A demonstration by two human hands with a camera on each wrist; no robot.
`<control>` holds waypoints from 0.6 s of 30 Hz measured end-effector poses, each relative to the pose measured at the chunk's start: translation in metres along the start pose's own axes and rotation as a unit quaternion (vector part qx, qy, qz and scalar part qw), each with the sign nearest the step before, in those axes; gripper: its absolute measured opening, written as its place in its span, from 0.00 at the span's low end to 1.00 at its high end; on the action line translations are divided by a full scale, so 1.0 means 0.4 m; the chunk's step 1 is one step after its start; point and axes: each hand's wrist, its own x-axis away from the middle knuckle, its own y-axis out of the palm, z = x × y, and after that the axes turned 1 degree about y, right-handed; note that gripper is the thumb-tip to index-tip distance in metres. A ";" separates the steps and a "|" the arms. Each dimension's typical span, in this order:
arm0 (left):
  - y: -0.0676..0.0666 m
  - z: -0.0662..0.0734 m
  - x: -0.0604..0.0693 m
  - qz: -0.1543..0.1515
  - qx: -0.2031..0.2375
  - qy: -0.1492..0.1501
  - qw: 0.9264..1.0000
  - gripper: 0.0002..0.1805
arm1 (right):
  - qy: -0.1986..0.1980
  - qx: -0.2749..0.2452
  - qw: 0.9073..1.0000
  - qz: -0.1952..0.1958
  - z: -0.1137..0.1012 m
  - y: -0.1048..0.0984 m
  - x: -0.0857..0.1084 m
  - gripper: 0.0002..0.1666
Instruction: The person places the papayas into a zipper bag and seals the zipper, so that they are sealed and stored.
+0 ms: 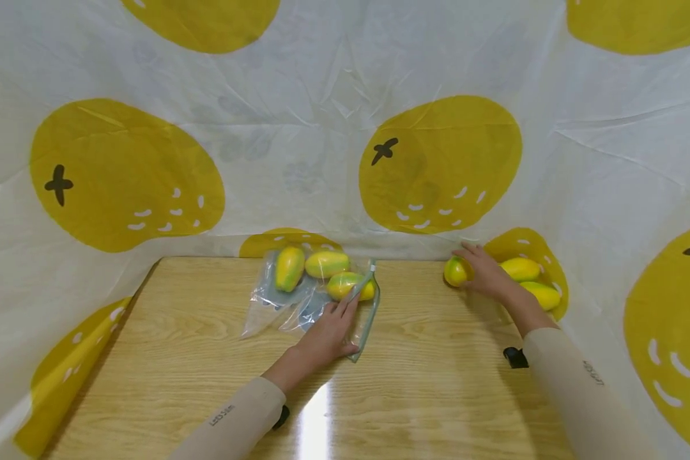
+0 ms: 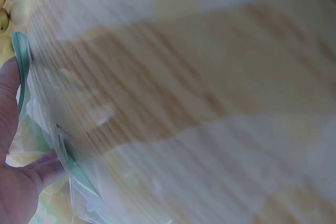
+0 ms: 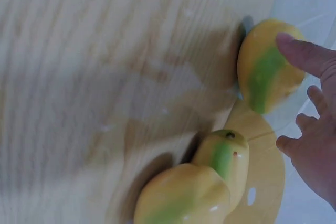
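In the head view, the left hand (image 1: pixel 328 332) spreads its thumb and fingers against the mouth of a clear bag (image 1: pixel 365 329) with a green zip edge. One yellow-green fruit (image 1: pixel 342 285) shows near its fingertips, and two more fruits (image 1: pixel 290 268) (image 1: pixel 326 263) lie on or in clear bags beside it. The left wrist view has the thumb and fingers (image 2: pixel 18 150) wide apart at the green strips (image 2: pixel 79 169). At the back right, the right hand (image 1: pixel 485 271) reaches to a fruit (image 3: pixel 268 69); its thumb touches the fruit, the other fingers (image 3: pixel 302 124) standing away from it.
Two more yellow-green fruits (image 1: pixel 520 269) (image 1: pixel 542 295) lie at the right edge of the wooden table (image 1: pixel 425 383), beyond the right hand. A white cloth (image 1: pixel 299 96) printed with large yellow fruits hangs behind and around the table.
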 end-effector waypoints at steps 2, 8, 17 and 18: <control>-0.001 -0.001 0.002 0.003 -0.001 0.002 1.000 0.67 | -0.003 0.006 1.000 -0.007 0.008 -0.002 -0.004 0.48; -0.005 -0.002 0.002 0.004 -0.002 0.000 1.000 0.67 | -0.013 0.004 1.000 -0.018 0.028 0.001 -0.018 0.47; -0.004 0.004 -0.001 -0.001 -0.007 -0.002 1.000 0.68 | 0.009 0.015 1.000 -0.010 0.043 0.021 -0.020 0.43; -0.004 0.004 -0.001 0.000 -0.009 -0.002 1.000 0.68 | 0.016 0.017 1.000 -0.006 0.039 0.021 -0.019 0.42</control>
